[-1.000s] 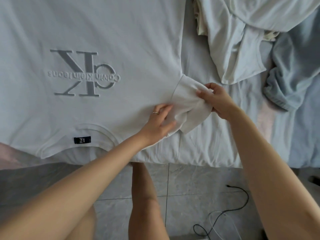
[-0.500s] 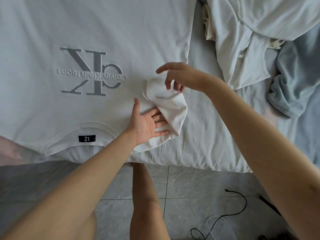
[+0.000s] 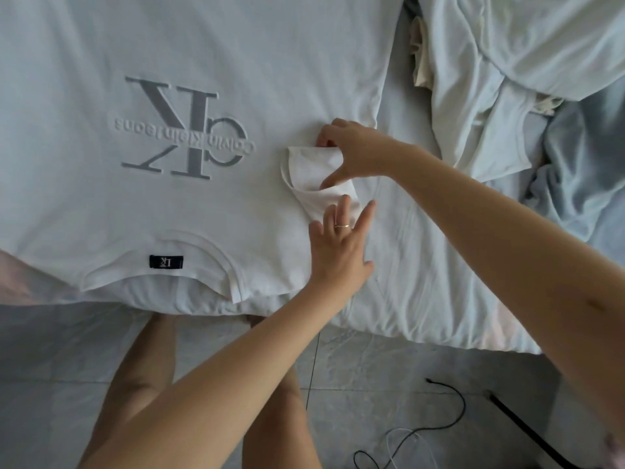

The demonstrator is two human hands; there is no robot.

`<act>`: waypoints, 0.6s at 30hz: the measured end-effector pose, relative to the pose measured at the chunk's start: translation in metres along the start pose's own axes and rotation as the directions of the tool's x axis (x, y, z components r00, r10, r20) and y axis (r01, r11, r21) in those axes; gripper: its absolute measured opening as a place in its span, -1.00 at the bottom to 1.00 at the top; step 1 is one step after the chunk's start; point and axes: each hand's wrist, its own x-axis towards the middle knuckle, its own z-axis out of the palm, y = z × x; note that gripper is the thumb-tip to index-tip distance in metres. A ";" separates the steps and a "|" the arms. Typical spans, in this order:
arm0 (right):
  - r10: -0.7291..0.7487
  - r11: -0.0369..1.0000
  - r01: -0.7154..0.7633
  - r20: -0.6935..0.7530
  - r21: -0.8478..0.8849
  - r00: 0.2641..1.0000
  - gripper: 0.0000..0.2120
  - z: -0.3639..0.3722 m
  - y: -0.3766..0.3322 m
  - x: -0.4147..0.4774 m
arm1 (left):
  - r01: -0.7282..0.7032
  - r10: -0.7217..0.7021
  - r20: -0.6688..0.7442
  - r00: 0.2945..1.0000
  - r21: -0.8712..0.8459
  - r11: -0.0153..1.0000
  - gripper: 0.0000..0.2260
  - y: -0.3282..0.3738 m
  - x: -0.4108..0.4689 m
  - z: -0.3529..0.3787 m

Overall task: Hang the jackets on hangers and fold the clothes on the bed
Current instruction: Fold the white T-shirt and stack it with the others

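One flat left hand (image 3: 340, 245) (on sleeve (image 3: 313, 165))

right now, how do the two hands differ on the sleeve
The left hand lies flat, fingers straight, on the near end of the sleeve; the right hand curls round its far end. The left hand wears a ring; the right hand shows none. Both touch the same folded sleeve of the tee.

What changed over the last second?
The white short sleeve went from sticking out sideways to folded inward onto the white logo T-shirt. Left hand released its pinch, now presses it flat; right hand grips its far edge. Shirt body and heaped pale clothes unchanged.
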 end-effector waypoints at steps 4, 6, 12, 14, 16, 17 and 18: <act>0.050 0.995 -0.052 0.027 0.086 0.998 -0.42 -0.002 0.003 0.001 | 0.287 -0.315 -0.169 0.934 -0.168 0.943 -0.43 -0.006 0.011 0.006; 0.058 0.993 -0.059 0.019 0.107 0.998 -0.57 -0.003 0.010 0.004 | 0.276 -0.408 -0.245 0.879 -0.436 0.856 -0.66 -0.010 0.004 0.006; 0.097 0.969 -0.100 0.023 0.228 0.995 -0.84 -0.006 0.024 -0.002 | 0.355 -0.844 0.151 0.515 -0.934 0.049 -0.74 -0.023 -0.019 -0.012; 0.134 0.950 -0.132 0.012 0.284 0.991 -0.83 -0.003 0.029 -0.007 | 0.283 -0.798 0.361 0.483 -0.927 -0.247 -0.75 -0.029 -0.030 -0.015; 0.177 0.922 -0.165 -0.003 0.351 0.984 -0.82 -0.001 0.032 -0.012 | 0.367 -0.740 0.350 0.575 -0.918 -0.149 -0.89 -0.026 -0.039 -0.016; 0.188 0.916 -0.176 0.002 0.361 0.982 -0.81 -0.002 0.032 -0.012 | 0.416 -0.720 0.293 0.628 -0.909 -0.008 -0.87 -0.023 -0.042 -0.017; 0.191 0.923 -0.185 0.017 0.339 0.982 -0.76 -0.003 0.031 -0.012 | 0.448 -0.697 0.208 0.687 -0.876 0.180 -0.71 -0.020 -0.042 -0.019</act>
